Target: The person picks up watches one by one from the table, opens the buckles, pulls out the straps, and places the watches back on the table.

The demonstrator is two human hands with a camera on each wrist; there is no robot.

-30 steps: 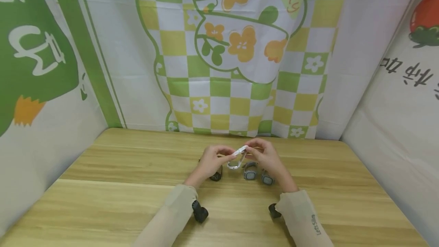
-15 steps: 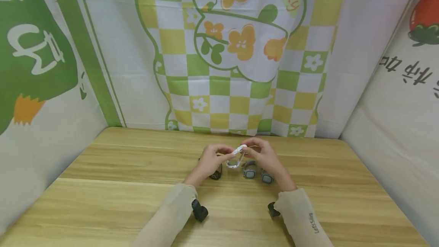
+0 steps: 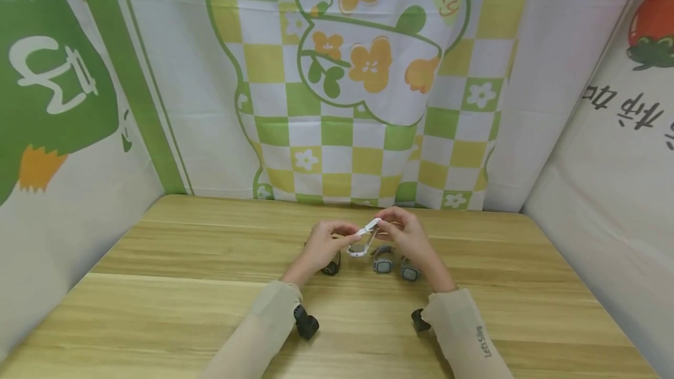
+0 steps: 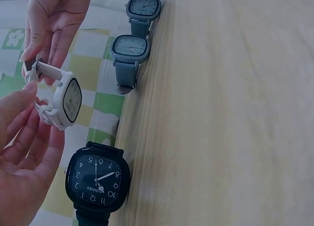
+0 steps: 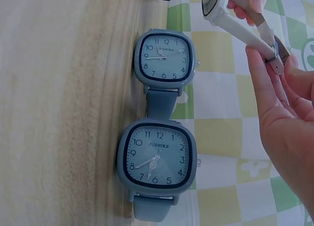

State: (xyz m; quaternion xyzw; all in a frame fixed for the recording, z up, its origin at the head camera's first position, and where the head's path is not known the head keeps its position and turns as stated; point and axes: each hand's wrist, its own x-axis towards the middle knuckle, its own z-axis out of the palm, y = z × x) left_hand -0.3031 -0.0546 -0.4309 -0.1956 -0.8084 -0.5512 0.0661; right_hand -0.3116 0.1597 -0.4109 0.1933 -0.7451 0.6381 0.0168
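A white wristwatch (image 4: 71, 100) hangs dial down between the two hands, its strap looped up above the table. With thumb and fingers, the left hand (image 3: 323, 245) pinches one side of the strap. At the metal buckle (image 5: 274, 51), the right hand (image 3: 408, 238) grips the strap, and the strap runs through the buckle there. A black square-faced watch (image 4: 98, 179) stands on the table by the left hand, partly covered by it in the head view. Two grey-blue watches, one nearer the middle (image 3: 383, 265) and one farther right (image 3: 410, 272), stand beside the right hand.
The wooden table (image 3: 184, 309) carries the watches near its middle. Behind its far edge hangs a green and yellow checked curtain (image 3: 337, 139), with printed cloth walls on the left (image 3: 131, 192) and right (image 3: 605, 192). Black wrist cameras sit at both cuffs.
The right hand dips slightly towards the left, then shifts back up and right with its part of the strap. The left hand stays nearly still, and the white watch's dial tilts a little.
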